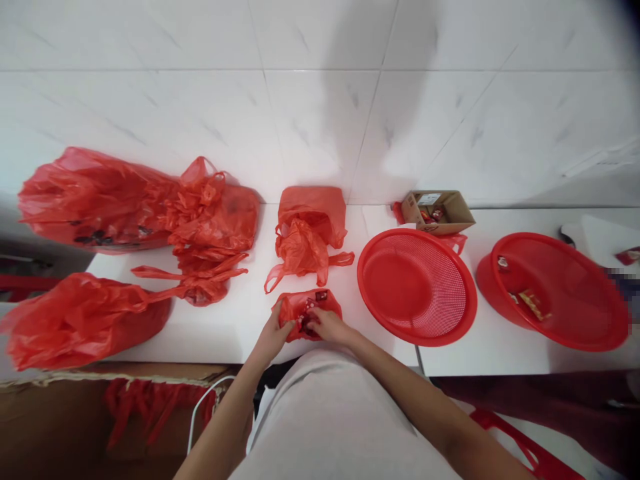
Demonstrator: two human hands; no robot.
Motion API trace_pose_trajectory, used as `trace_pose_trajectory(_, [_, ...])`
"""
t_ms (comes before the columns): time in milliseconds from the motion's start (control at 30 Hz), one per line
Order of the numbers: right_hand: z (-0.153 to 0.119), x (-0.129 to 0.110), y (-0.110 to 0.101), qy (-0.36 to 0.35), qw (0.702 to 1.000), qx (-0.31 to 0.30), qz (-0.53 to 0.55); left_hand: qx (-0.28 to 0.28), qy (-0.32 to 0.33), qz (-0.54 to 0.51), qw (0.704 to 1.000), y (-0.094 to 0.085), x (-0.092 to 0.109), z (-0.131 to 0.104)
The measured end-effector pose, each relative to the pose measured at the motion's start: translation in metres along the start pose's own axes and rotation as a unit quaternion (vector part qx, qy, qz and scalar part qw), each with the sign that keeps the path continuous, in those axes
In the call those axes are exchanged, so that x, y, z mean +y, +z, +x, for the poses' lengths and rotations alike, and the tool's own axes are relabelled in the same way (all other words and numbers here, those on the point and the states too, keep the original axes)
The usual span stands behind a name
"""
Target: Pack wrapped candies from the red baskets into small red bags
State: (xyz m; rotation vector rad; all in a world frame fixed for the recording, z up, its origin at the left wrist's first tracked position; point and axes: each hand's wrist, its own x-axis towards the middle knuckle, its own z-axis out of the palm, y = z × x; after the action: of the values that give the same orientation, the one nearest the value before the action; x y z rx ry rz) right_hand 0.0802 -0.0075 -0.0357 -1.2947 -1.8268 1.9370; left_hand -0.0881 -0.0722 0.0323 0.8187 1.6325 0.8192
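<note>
A small red plastic bag (333, 303) lies at the table's front edge, right before my body, with its mouth spread. My left hand (275, 333) grips the bag's left side, thumb over the rim. Reaching in from the right, my right hand (327, 327) has its fingers closed at a small dark red packet (307, 313) with white spots. The fingers partly cover that packet. Just behind sits another red plastic bag (303, 247), its handles loose on the white table (240, 337).
Full red bags (85, 327) crowd the left side. To my right stands a red mesh basket (400, 287), then a second red basket (575, 293) with a few small packets. A cardboard box (460, 212) holds packets by the wall. An open carton (55, 427) stands below left.
</note>
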Motion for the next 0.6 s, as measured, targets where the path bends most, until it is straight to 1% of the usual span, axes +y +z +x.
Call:
trace_pose_trajectory(67, [0.004,0.012,0.006,-0.011,0.994,-0.008,-0.109,0.001,0.017,-0.011,1.000,-0.001,-0.002,0.000])
trace_pose_trajectory(133, [0.007,0.019,0.006,-0.025,0.982,-0.013,-0.187,0.005,0.022,-0.017,1.000,-0.001,-0.004,0.001])
trace_pose_trajectory(267, [0.011,0.028,-0.001,-0.042,0.953,-0.002,-0.299,0.018,0.014,-0.014,1.000,-0.003,-0.008,0.002])
trace_pose_trajectory(433, [0.012,0.037,-0.011,-0.035,0.932,0.038,-0.360,0.017,0.007,-0.017,1.000,-0.002,-0.015,0.004])
trace_pose_trajectory(600, [0.010,0.036,-0.007,-0.040,0.930,0.053,-0.361,0.010,0.020,-0.016,1.000,0.002,-0.022,0.008])
